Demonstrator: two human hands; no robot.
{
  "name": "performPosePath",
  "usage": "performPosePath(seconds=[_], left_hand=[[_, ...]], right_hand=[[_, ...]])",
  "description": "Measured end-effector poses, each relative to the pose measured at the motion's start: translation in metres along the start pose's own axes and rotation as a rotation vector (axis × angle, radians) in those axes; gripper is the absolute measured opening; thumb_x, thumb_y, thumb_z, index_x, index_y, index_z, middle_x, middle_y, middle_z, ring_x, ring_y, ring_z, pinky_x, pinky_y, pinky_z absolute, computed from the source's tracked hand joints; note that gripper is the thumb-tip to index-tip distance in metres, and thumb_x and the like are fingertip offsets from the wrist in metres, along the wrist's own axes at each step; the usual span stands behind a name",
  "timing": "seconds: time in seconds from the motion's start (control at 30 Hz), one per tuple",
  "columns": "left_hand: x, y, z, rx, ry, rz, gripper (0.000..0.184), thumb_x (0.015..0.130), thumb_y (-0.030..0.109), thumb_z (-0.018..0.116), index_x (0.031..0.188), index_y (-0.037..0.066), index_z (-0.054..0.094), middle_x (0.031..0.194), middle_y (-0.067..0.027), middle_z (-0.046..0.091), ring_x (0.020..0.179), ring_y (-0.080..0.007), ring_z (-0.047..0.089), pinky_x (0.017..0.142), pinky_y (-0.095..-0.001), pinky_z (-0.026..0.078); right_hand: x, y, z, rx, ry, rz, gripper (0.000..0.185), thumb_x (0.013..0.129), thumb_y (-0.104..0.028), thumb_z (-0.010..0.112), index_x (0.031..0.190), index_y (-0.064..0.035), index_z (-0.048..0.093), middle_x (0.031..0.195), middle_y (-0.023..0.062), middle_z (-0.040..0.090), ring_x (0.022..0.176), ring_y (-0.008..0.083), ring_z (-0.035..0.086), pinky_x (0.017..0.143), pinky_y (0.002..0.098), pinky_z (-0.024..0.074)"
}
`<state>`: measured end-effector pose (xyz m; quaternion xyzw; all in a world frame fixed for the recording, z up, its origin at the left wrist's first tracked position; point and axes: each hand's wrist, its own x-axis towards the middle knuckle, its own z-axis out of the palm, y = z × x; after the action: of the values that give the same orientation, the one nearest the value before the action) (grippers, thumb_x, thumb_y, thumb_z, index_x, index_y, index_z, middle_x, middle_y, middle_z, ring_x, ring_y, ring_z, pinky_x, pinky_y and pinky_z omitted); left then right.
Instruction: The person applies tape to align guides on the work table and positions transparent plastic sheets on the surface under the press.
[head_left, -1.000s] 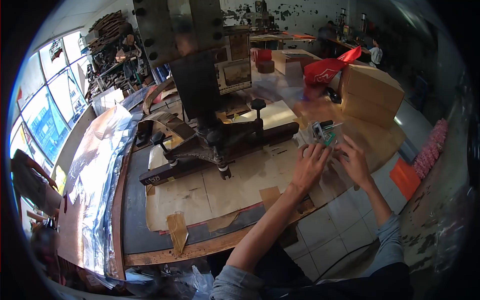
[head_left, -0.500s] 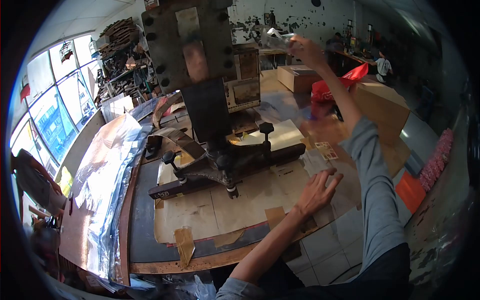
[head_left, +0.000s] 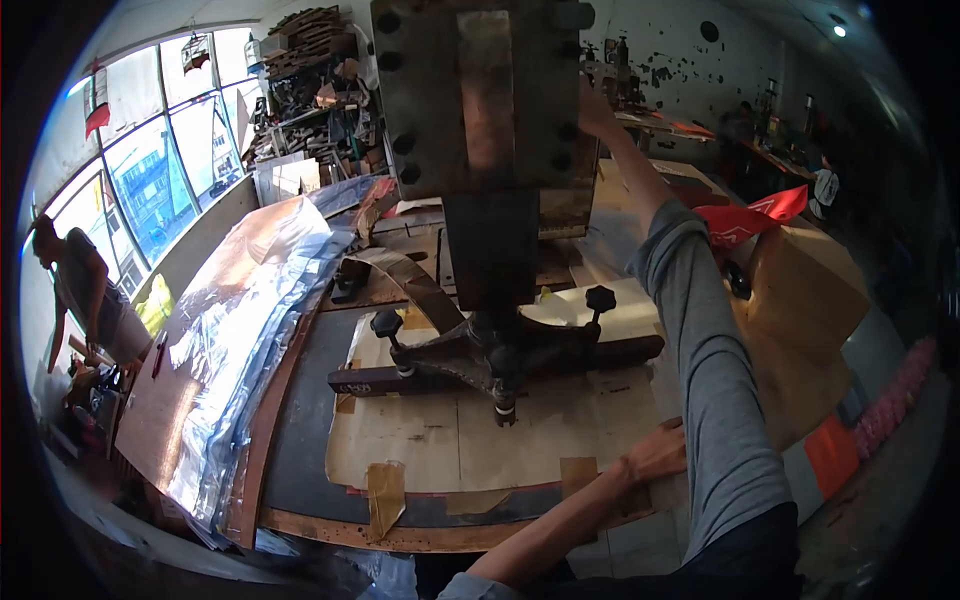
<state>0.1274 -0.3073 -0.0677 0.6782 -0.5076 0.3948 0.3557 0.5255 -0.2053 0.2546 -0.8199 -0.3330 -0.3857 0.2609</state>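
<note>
My right arm reaches up past the machine, and my right hand (head_left: 594, 112) is at the right side of the dark press head (head_left: 425, 110). Its fingers are hidden behind the head, so what it holds does not show. Low on the right, my left hand (head_left: 655, 452) lies near the right edge of the pale sheet (head_left: 400, 450), partly covered by my right sleeve. The part of it in sight looks flat and open, with nothing seen in it. Between the arms and the window stands a clamp bar (head_left: 450, 377) with black knobs (head_left: 600, 300), resting across the sheet.
Clear plastic sheets (head_left: 240, 330) cover a brown board on the left. Cardboard boxes (head_left: 810, 290) and a red bag (head_left: 745, 220) are on the right. A person (head_left: 90, 290) stands at the far left; another person (head_left: 825, 188) is at the back right. Scrap fills a shelf (head_left: 320, 90).
My right hand, which was raised with a clear plastic piece, has gone behind the press head's edge. My left hand has lowered beside the sheet. The view has turned to the right of the window.
</note>
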Motion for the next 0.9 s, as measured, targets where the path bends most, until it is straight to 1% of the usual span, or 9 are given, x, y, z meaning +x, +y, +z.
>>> performPosePath(seconds=[0.07, 0.17, 0.33, 0.4, 0.43, 0.5, 0.6, 0.77, 0.9], left_hand=[[0.005, 0.002, -0.004, 0.034, 0.008, 0.006, 0.028, 0.073, 0.013, 0.064, 0.100, 0.004, 0.065, 0.114, -0.0094, 0.057, 0.104, -0.0244, 0.058, 0.083, -0.0367, 0.053], [0.032, 0.016, -0.025, 0.187, -0.054, 0.004, 0.024, 0.073, 0.015, 0.063, 0.095, 0.005, 0.065, 0.109, -0.0107, 0.056, 0.098, -0.0228, 0.059, 0.074, -0.0332, 0.054], [0.049, 0.020, -0.039, 0.224, -0.127, 0.125, 0.025, 0.068, 0.020, 0.062, 0.088, 0.004, 0.063, 0.101, -0.0105, 0.058, 0.094, -0.0173, 0.060, 0.064, -0.0313, 0.053], [0.057, 0.026, -0.047, 0.159, -0.171, 0.139, 0.019, 0.072, 0.020, 0.062, 0.082, 0.004, 0.060, 0.095, -0.0100, 0.060, 0.087, -0.0191, 0.062, 0.062, -0.0332, 0.053], [0.063, 0.029, -0.055, 0.135, -0.200, 0.168, 0.016, 0.073, 0.019, 0.061, 0.080, 0.004, 0.059, 0.092, -0.0098, 0.061, 0.084, -0.0201, 0.064, 0.061, -0.0342, 0.052], [0.077, 0.055, -0.080, 0.227, -0.420, -0.197, 0.018, 0.079, 0.022, 0.062, 0.081, 0.004, 0.057, 0.085, -0.0108, 0.063, 0.077, -0.0243, 0.065, 0.060, -0.0361, 0.052], [0.099, 0.112, -0.172, 0.240, -0.551, -0.723, 0.027, 0.090, 0.030, 0.060, 0.090, 0.004, 0.055, 0.076, -0.0138, 0.063, 0.069, -0.0320, 0.066, 0.061, -0.0389, 0.051], [0.029, 0.158, -0.261, 0.387, -0.397, -0.861, 0.037, 0.090, 0.036, 0.062, 0.115, 0.009, 0.056, 0.098, -0.0101, 0.061, 0.087, -0.0311, 0.064, 0.080, -0.0409, 0.049], [-0.071, 0.163, -0.296, 0.732, -0.262, -1.004, 0.041, 0.086, 0.029, 0.067, 0.122, 0.011, 0.056, 0.118, -0.0110, 0.059, 0.113, -0.0314, 0.054, 0.098, -0.0423, 0.041]], right_hand=[[-0.021, -0.030, -0.036, 0.010, -0.029, 0.093, 0.048, 0.082, -0.009, 0.058, 0.128, -0.0016, 0.045, 0.105, 0.0266, 0.064, 0.096, 0.0468, 0.062, 0.082, 0.0506, 0.0504], [-0.037, -0.028, -0.060, -0.159, -0.163, 0.002, 0.052, 0.086, -0.018, 0.064, 0.134, -0.0071, 0.047, 0.127, 0.0149, 0.057, 0.114, 0.0348, 0.057, 0.094, 0.0442, 0.0480], [-0.122, -0.042, -0.134, -0.104, -0.236, -0.301, 0.045, 0.092, -0.016, 0.062, 0.133, -0.0062, 0.048, 0.122, 0.0121, 0.060, 0.112, 0.0259, 0.059, 0.095, 0.0366, 0.0477], [-0.177, -0.070, -0.171, 0.091, -0.276, -0.214, 0.047, 0.092, -0.013, 0.061, 0.136, -0.0062, 0.046, 0.124, 0.0088, 0.060, 0.115, 0.0217, 0.057, 0.098, 0.0336, 0.0466], [-0.208, -0.077, -0.187, 0.180, -0.282, -0.111, 0.038, 0.091, -0.015, 0.063, 0.127, -0.0068, 0.054, 0.126, 0.0100, 0.058, 0.115, 0.0236, 0.058, 0.096, 0.0356, 0.0478], [-0.271, -0.120, -0.224, 0.365, -0.321, 0.093, 0.030, 0.089, -0.012, 0.063, 0.118, -0.0043, 0.061, 0.131, 0.0124, 0.055, 0.117, 0.0234, 0.057, 0.093, 0.0364, 0.0497], [-0.376, -0.175, -0.248, 0.220, -0.225, 0.118, 0.023, 0.091, -0.008, 0.058, 0.112, -0.0030, 0.064, 0.129, 0.0138, 0.057, 0.118, 0.0266, 0.056, 0.095, 0.0368, 0.0463], [-0.493, -0.257, -0.212, 0.205, -0.278, 0.350, 0.029, 0.096, -0.028, 0.056, 0.107, -0.0023, 0.066, 0.123, 0.0136, 0.060, 0.116, 0.0321, 0.057, 0.099, 0.0427, 0.0432], [-0.524, -0.278, -0.167, 0.028, -0.097, 0.175, 0.034, 0.097, -0.035, 0.052, 0.103, -0.0063, 0.068, 0.119, 0.0081, 0.064, 0.111, 0.0270, 0.060, 0.100, 0.0501, 0.0388]])
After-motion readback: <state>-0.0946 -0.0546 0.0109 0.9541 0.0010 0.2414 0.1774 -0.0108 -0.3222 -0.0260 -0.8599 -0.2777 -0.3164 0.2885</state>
